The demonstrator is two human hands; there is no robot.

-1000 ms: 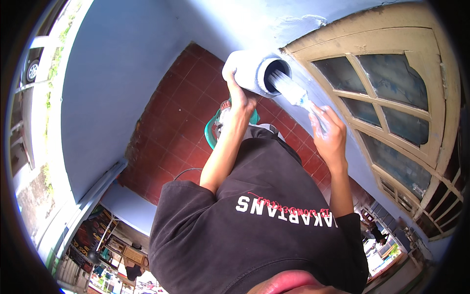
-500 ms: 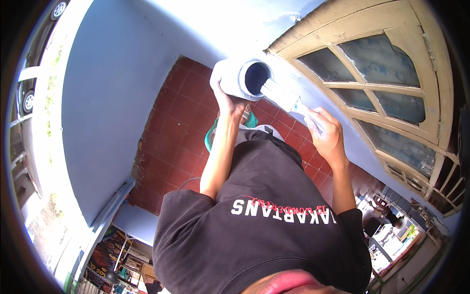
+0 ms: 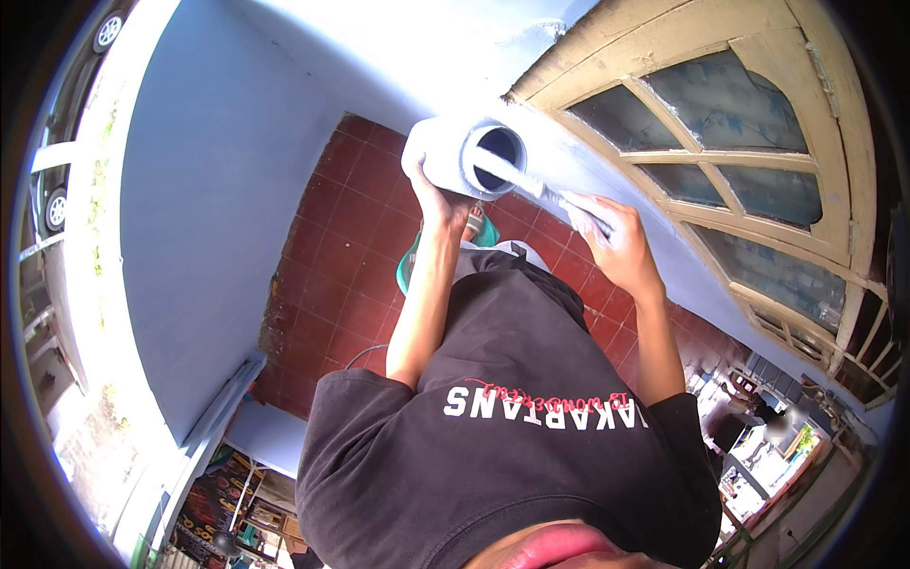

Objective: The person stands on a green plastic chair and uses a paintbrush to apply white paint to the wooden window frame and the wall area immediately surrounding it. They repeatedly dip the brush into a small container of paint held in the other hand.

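A white paint tub (image 3: 431, 152) is tilted in front of me, its round mouth facing right and its inside dark. My left hand (image 3: 438, 197) is closed around the tub's lower side, holding it up. In my right hand (image 3: 614, 239), smeared with white paint, is a paintbrush (image 3: 542, 192) gripped by its handle. The whitened bristle end reaches into the tub's mouth. Whether the bristles touch paint inside cannot be seen.
A cream wooden window frame (image 3: 697, 156) with glass panes stands at the right. Pale blue walls (image 3: 218, 190) rise at the left and ahead. Red tiles (image 3: 327, 256) cover the floor, with a teal object (image 3: 489, 232) by my foot.
The brush has swung edge-on and moved left, its bristle end passing from the tub's rim into the mouth. My right hand has shifted slightly left. The left hand still holds the tub.
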